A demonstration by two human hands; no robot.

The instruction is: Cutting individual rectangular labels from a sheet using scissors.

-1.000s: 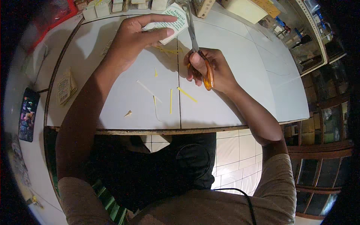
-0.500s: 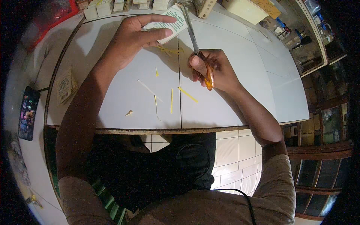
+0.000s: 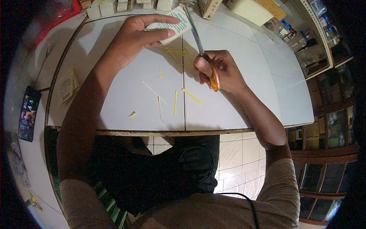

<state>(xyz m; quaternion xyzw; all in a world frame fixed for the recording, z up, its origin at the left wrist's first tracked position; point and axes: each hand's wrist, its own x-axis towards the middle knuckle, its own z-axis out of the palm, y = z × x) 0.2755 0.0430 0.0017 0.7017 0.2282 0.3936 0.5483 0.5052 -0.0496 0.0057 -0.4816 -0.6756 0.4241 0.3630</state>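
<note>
A white paper label [image 3: 178, 23] with green print is pinched between the thumb and fingers of my left hand [image 3: 143, 35], raised over the far part of the table. My right hand [image 3: 221, 70] grips a pair of scissors [image 3: 197, 38] with orange handles. The blades point away from me and run along the label's right edge; they look closed or nearly so. Below both hands lie thin trimmed paper strips, among them a yellow strip [image 3: 191, 96], an upright yellow strip [image 3: 175, 103] and a white sliver [image 3: 149, 88].
The white table [image 3: 236, 103] spreads under my arms. Labels [image 3: 68, 87] are stacked at the left, near a phone [image 3: 29, 113] at the table's left side. Small stacks [image 3: 107, 7] line the back edge, beside a red-rimmed container [image 3: 57, 23]. A metal shelf [image 3: 320, 38] stands far right.
The scissors and my right hand have shifted very slightly to the right. My left hand holds the label in nearly the same place.
</note>
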